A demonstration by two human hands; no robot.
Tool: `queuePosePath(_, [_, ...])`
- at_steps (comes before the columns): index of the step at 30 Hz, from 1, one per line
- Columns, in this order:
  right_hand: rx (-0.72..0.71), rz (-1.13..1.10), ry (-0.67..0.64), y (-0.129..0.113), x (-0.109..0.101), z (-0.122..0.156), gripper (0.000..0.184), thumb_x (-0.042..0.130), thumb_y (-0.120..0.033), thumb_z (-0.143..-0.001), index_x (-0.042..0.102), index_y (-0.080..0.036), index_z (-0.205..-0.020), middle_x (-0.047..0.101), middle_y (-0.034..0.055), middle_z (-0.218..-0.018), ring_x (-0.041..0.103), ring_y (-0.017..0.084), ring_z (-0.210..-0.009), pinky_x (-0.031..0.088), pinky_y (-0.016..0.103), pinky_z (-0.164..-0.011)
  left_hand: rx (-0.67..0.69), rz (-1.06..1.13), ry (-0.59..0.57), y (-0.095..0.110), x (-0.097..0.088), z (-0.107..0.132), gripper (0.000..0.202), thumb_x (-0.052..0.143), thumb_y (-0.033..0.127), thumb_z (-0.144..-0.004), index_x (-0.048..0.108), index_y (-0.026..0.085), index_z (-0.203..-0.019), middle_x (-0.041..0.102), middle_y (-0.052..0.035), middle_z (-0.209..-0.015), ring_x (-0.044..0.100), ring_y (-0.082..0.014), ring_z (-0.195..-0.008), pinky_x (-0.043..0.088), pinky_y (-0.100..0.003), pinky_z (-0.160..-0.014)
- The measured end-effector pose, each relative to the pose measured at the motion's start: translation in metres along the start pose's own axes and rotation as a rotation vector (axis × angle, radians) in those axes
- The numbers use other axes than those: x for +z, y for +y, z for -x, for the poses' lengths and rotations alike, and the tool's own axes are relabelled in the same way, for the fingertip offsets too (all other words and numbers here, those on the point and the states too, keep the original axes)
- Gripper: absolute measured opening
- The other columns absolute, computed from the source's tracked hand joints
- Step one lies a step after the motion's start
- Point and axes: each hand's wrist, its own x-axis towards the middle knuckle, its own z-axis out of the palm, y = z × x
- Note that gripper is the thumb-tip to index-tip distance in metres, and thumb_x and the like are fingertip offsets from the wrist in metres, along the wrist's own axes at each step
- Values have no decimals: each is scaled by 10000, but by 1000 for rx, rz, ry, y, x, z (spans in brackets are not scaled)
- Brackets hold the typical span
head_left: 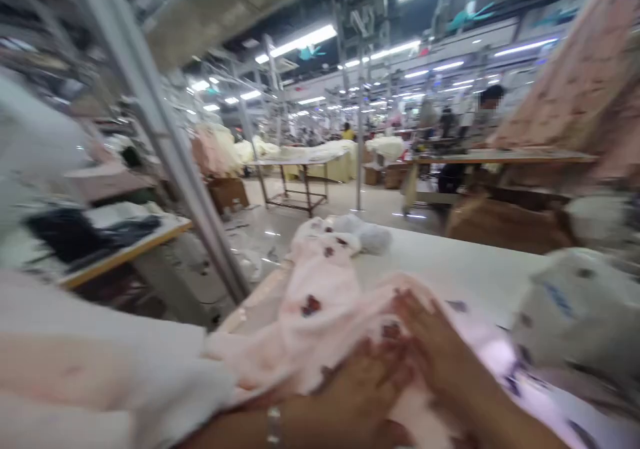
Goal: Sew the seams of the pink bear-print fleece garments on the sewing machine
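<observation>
A soft pink fabric [320, 282] with dark reddish-brown printed figures lies bunched along the left side of the white sewing table and rises in a fold toward my hands. My right hand [425, 322] reaches in from the lower right, its fingers closed on that raised fold. Close beside it, my left hand [367, 376], with a bracelet at the wrist, is closed on the same cloth from the left. Motion blurs the fingertips of both hands, and the cloth under the palms is hidden.
The white table [430, 256] bears a grey-white bundle [373, 232] at its far edge. A pale sewing machine [580, 309] stands at right, beside a bright light. A metal post [170, 149] slants up at left. Pale cloth [110, 376] fills the lower left. A person [483, 112] works farther back.
</observation>
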Motion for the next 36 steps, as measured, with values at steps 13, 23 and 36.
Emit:
queuePosePath(13, [355,-227,-443,4,-133,84,276,394,-160,-909,569,-209,-1118,638,45,-883,583,168,-780,497,304,-643,35,95,-76,57,-3,-100,205,473,87,-748,568,178,-904,579,-74,-887,531,-253,-797,463,-420,-700])
queuePosePath(23, [383,-428,-633,-7,-140,81,243,367,-266,-942,606,-224,-932,576,14,-742,505,163,-703,373,298,-639,84,301,245,53,25,-101,165,457,195,-884,618,170,-908,564,-54,-827,496,-201,-771,421,-347,-684])
queuePosePath(36, [481,-152,-812,22,-125,93,211,397,-147,-899,576,-153,-787,609,41,-711,539,160,-631,306,277,-607,365,45,106,61,33,-102,71,514,209,-847,539,186,-785,529,1,-698,461,-163,-568,355,-303,-499])
